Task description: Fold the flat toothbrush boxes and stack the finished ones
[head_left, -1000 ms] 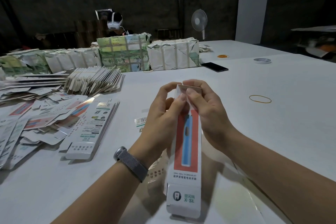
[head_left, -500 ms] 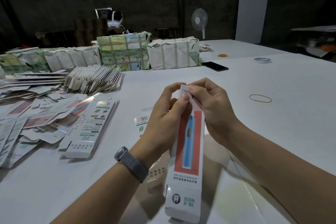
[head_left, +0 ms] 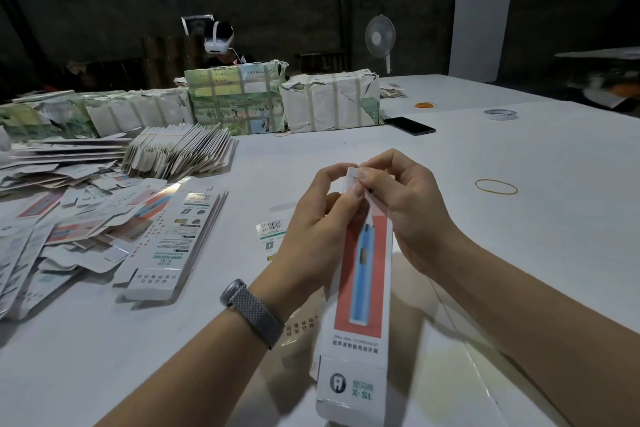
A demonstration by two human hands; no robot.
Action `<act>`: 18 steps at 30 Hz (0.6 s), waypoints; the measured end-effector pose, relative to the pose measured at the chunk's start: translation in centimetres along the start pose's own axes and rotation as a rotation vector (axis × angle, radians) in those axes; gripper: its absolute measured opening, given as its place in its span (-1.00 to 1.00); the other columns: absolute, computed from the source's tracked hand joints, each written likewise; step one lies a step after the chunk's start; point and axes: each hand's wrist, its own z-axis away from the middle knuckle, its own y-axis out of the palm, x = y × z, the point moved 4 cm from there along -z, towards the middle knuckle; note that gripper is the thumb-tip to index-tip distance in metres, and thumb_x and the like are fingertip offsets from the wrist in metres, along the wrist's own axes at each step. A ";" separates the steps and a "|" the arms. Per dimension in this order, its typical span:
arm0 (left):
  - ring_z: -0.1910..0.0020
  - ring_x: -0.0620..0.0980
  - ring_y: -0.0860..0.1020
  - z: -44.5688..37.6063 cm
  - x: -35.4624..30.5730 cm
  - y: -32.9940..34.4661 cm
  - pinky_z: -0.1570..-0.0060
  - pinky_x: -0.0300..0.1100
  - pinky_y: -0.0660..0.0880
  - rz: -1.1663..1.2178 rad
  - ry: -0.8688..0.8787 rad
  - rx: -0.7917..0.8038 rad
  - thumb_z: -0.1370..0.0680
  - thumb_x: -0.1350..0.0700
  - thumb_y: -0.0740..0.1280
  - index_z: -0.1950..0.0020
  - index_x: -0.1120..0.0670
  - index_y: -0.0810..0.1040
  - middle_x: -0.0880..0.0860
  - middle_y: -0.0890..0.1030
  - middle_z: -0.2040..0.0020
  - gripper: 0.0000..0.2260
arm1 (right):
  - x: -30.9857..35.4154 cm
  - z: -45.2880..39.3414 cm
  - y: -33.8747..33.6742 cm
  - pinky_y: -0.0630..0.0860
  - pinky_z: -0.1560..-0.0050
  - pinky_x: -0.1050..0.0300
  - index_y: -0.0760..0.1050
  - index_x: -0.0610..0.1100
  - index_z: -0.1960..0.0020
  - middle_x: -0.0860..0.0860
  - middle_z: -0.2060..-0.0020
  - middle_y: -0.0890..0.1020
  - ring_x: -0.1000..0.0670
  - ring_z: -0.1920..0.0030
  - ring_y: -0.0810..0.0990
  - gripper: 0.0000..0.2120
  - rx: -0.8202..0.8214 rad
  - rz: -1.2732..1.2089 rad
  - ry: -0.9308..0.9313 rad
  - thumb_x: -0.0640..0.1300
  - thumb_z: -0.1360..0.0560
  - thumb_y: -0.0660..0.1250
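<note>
Head view, both hands pinching toothbrush box (head_left: 362,274) top, left hand (head_left: 318,225), right hand (head_left: 405,208), end flap now folded further shut

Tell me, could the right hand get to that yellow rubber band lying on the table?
Probably yes: bare table lies between the right hand and the rubber band, but its fingers now pinch the toothbrush box, so it must let go first.

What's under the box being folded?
Under the toothbrush box lies another flat printed carton on the white table. How many more sit beneath is hidden by box and arms.
</note>
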 end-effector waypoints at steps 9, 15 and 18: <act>0.19 -0.01 0.72 0.0 0.2 0.1 0.21 -0.23 0.60 0.024 -0.049 0.043 -0.62 -0.14 0.23 -0.31 -0.12 0.42 -0.04 0.72 0.14 -0.72 | -0.3 -0.1 -0.2 0.60 0.14 0.07 0.56 -0.07 0.19 0.02 0.30 0.61 0.01 0.26 0.59 -0.82 -0.067 -0.047 0.062 -0.20 -0.59 0.33; 0.15 0.00 0.72 0.1 0.1 0.3 0.18 -0.22 0.62 -0.005 -0.060 0.080 -0.54 -0.20 0.22 -0.38 -0.19 0.35 -0.06 0.72 0.11 -0.59 | -0.3 -0.1 -0.4 0.60 0.22 0.15 0.61 0.04 0.29 0.05 0.33 0.61 0.05 0.29 0.59 -0.65 -0.052 -0.104 0.088 -0.21 -0.61 0.27; 0.18 -0.02 0.72 0.1 0.0 0.3 0.21 -0.25 0.61 -0.030 -0.035 0.078 -0.64 -0.12 0.19 -0.34 -0.30 0.32 -0.08 0.70 0.13 -0.73 | -0.2 0.1 -0.2 0.57 0.20 0.12 0.59 0.05 0.28 0.05 0.33 0.59 0.03 0.27 0.57 -0.64 -0.022 -0.110 0.079 -0.19 -0.63 0.23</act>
